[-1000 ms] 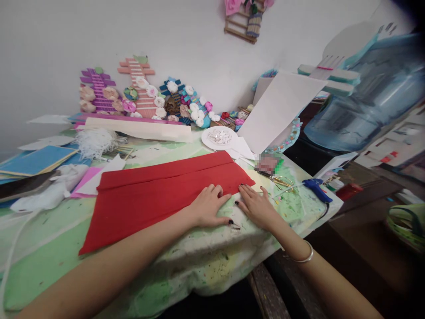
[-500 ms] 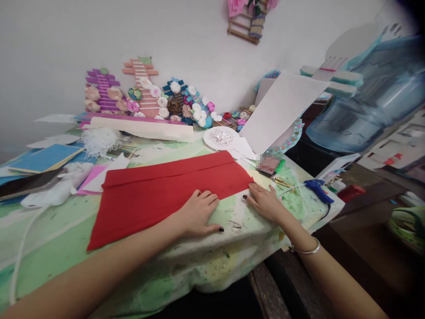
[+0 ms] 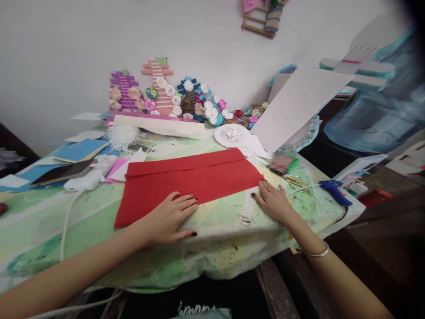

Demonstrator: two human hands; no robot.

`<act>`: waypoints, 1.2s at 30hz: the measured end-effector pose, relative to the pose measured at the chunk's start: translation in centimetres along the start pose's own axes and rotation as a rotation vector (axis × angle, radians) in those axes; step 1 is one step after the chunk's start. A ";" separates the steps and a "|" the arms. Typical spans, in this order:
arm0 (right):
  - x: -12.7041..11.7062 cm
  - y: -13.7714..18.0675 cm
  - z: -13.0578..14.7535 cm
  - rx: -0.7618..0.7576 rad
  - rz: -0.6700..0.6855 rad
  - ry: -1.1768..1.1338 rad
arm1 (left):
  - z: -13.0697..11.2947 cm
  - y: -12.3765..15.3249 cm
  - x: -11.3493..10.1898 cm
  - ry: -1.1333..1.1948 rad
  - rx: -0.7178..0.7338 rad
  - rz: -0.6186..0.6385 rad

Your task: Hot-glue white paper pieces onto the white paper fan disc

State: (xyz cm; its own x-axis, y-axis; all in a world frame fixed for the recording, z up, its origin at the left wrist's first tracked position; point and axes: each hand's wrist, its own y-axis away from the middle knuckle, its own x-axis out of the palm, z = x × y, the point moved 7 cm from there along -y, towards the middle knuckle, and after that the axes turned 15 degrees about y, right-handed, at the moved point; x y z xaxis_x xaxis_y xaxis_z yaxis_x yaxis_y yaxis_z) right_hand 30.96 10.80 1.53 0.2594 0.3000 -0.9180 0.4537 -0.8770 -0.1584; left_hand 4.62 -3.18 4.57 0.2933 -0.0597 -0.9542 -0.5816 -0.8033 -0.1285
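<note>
A folded piece of red cloth (image 3: pixel 192 177) lies flat on the table, with a fold line running along its far side. My left hand (image 3: pixel 169 217) rests palm down on its near edge, fingers stretched out and thumb apart. At the cloth's right corner, the fingertips of my right hand (image 3: pixel 274 201) press down, thumb spread away from them. Just beyond that hand lie gold-handled scissors (image 3: pixel 295 180). A blue glue gun (image 3: pixel 335 191) sits farther right, near the table's edge.
A white plate (image 3: pixel 217 138) of small pieces stands behind the cloth. To the left are a power strip (image 3: pixel 89 177), a dark phone (image 3: pixel 63 172) and blue sheets (image 3: pixel 81 150). Flower crafts (image 3: pixel 162 97) line the wall. A large water bottle (image 3: pixel 365 119) stands right.
My left hand has slid leftward along the near edge of the cloth. My right hand stays at the right corner. The camera view has turned a little to the left.
</note>
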 end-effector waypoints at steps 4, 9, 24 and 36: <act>0.2 0.1 -0.1 0.017 -0.005 -0.010 | 0.7 2.5 -0.9 -0.025 -0.038 -0.003; 0.6 0.0 -0.2 0.021 -0.019 -0.013 | 1.2 5.2 -1.7 -0.072 -0.066 0.017; 0.9 0.0 -0.2 0.020 -0.066 0.004 | 2.9 11.6 -4.4 -0.035 -0.182 0.004; 0.7 0.1 -0.1 0.029 -0.077 0.013 | 3.9 15.4 -4.7 -0.106 -0.223 -0.003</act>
State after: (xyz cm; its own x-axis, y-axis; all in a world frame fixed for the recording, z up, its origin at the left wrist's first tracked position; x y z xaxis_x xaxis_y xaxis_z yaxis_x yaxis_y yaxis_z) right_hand 31.30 10.98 0.95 0.2354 0.3714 -0.8981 0.4479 -0.8616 -0.2389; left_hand -8.66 -13.00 6.03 0.2064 -0.0037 -0.9785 -0.3950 -0.9152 -0.0799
